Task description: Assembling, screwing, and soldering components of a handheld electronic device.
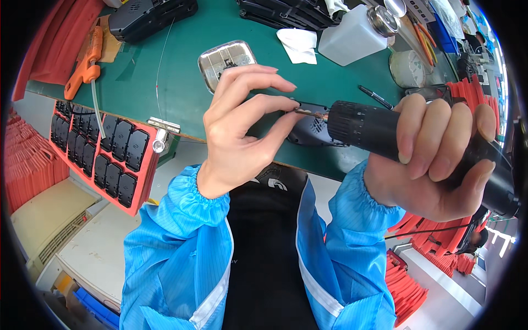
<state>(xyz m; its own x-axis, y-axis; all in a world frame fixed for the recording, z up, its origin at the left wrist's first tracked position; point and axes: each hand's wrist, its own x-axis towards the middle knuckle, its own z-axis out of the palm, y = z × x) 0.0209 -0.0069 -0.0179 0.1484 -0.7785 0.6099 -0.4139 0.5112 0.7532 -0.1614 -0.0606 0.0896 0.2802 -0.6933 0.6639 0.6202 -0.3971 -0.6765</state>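
Right hand (434, 154) is wrapped around a chunky black electric screwdriver (366, 129), fingers curled over the barrel, and from my remote seat it's lying almost sideways, nose toward the left. Left hand (242, 115) comes up to meet it, thumb and index pinching right at the tip, other fingers arched and loosely spread.

Biggest thing around is the green bench (181, 82). Next, a red foam tray (144, 182) full of black parts at its left edge, then a white square bottle (352, 38) with a metal top, far right, and an orange glue gun (93, 47), far left. The black device with a speaker grille (316, 129) sits on the bench just under the screwdriver's nose; both that and my view of the left fingers overlap, so part of it's blocked. Beyond the left hand there's a metal dish (241, 50), then a crumpled white tissue (298, 47) and a black pen (375, 97). Tiniest bit: I can't tell whether those fingertips hold a screw.
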